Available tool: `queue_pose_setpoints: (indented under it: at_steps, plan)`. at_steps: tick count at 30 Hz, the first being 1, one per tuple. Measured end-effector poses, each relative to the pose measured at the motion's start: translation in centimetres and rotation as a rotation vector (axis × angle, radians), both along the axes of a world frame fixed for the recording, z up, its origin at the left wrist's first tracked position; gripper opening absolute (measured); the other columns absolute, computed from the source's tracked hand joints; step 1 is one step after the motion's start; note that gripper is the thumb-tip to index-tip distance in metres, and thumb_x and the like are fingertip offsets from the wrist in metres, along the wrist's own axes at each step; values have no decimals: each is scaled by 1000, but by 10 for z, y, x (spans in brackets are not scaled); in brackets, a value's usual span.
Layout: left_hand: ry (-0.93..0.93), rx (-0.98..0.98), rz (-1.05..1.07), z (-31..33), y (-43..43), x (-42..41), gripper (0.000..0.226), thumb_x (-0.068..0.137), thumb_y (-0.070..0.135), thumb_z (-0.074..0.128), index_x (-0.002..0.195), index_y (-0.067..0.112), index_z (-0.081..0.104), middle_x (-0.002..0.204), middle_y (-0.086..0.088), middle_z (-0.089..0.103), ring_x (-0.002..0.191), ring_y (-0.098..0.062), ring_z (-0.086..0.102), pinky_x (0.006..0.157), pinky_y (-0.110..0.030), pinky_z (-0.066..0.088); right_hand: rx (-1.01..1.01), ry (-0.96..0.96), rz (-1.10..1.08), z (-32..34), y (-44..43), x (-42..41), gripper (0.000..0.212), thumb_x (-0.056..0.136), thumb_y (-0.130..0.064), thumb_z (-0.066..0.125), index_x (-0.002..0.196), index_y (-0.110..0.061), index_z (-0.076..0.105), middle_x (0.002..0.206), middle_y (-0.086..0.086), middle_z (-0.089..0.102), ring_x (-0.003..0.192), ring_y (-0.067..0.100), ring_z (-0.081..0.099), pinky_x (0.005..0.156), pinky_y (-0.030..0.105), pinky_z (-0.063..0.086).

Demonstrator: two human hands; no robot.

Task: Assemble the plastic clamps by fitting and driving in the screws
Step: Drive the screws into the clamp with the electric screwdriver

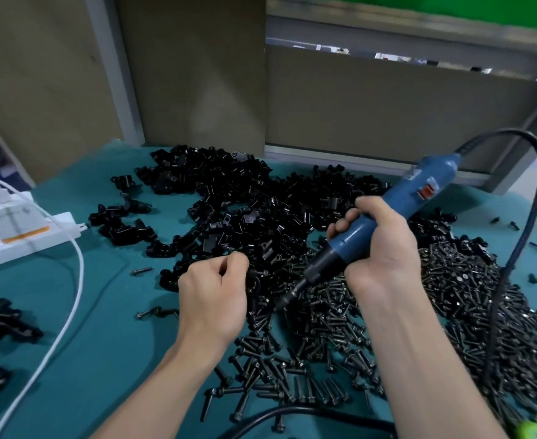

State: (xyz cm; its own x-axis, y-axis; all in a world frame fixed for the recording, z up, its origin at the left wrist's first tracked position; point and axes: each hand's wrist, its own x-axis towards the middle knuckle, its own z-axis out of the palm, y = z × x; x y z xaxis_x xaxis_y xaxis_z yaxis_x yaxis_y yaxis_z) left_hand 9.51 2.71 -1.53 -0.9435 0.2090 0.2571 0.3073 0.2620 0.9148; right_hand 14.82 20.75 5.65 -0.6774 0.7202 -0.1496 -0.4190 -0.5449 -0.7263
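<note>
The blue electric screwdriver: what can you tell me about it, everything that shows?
The electric screwdriver has a blue plastic-looking barrel with an orange switch, a black nose and a thin dark bit. A black cord arcs from its rear end. The right hand grips it mid-barrel, tilted, bit aimed down-left over the screw pile, toward a black clamp held by the left hand.

- One view only: head-worn wide-angle, facing forward and down along both forearms.
- Close in: left hand (211, 293) and right hand (378, 245) sit just below frame centre, fingers pinching a clamp (254, 283) and wrapped round the screwdriver (419, 191).
- Beyond the fingertips: table (102, 343), then the cardboard wall (197, 74) across the top of the frame.
</note>
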Motion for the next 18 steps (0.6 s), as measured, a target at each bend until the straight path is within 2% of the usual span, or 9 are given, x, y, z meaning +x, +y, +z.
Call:
queue_pose_setpoints:
  at_steps: [3,7,15,18]
  plan:
    - [0,-12,5,0,1,1,49,89,32,48,47,22,26,42,12,24,41,-9,20,38,-20,19,-130,110,-51,-1,1,0,16,85,-2,66,86,-10,52,62,3,52,48,17,47,59,32,51]
    - [-25,18,15,1,2,3,46,87,35,47,48,21,25,43,10,26,42,-10,22,39,-21,20,-285,233,-85,-3,2,4,19,81,0,60,88,-12,47,66,2,51,50,17,46,60,31,48]
    - [-29,25,17,2,3,5,48,88,34,47,47,23,25,43,11,26,41,-9,22,38,-21,20,-355,267,-124,-6,3,5,24,79,1,58,94,-13,47,64,1,51,49,16,47,60,29,48]
    - [-48,60,17,3,3,4,50,91,29,50,49,22,24,45,9,27,43,-10,23,39,-23,21,-361,263,-104,-6,1,4,18,80,0,57,88,-13,47,64,1,50,48,16,47,59,28,47]
